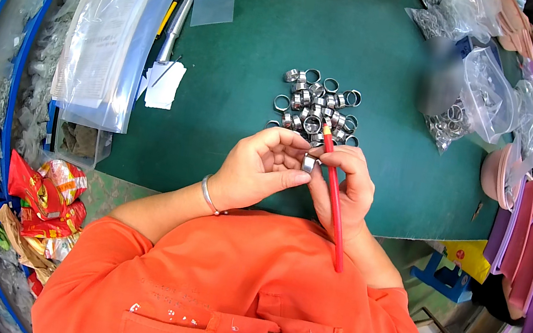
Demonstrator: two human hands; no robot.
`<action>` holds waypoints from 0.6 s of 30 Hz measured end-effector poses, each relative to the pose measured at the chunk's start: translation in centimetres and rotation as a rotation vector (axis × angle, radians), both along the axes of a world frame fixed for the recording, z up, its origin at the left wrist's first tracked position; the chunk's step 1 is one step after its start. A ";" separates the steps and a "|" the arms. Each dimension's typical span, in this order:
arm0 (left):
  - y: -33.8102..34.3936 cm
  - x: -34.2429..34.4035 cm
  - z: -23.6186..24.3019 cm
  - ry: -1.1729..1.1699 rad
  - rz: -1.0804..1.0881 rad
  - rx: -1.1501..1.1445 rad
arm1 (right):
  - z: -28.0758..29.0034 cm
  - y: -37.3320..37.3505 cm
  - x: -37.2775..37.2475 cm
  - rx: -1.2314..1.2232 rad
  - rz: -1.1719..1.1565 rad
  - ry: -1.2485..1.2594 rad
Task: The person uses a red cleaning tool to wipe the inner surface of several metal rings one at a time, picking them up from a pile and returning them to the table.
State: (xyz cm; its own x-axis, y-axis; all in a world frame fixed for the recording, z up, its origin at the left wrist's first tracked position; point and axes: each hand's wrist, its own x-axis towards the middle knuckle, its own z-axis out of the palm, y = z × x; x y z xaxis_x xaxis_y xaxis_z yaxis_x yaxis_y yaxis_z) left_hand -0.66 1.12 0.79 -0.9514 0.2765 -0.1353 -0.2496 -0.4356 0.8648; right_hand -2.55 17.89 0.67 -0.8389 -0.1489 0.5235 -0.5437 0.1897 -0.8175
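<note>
Head view: your left hand (259, 169) fingers pinched a small, rigid, slippery metal ring (309, 163) by its rim; your right hand (347, 186) fingers gripped a red pencil (334, 198).

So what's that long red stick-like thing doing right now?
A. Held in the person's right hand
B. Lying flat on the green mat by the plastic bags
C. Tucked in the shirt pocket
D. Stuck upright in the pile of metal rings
A: the red stick runs through the right hand, next to the small metal ring pinched by the left hand.
</note>
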 end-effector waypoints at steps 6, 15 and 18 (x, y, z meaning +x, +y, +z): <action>0.0 0.2 0.3 0.047 -0.008 -0.141 | 0.3 0.1 0.8 -0.088 -0.100 -0.069; 0.1 0.2 0.3 0.225 0.079 -0.258 | 0.7 1.3 1.0 -0.121 0.120 0.179; 0.1 0.3 0.4 0.209 0.081 -0.242 | 0.7 1.4 1.0 -0.081 0.122 0.202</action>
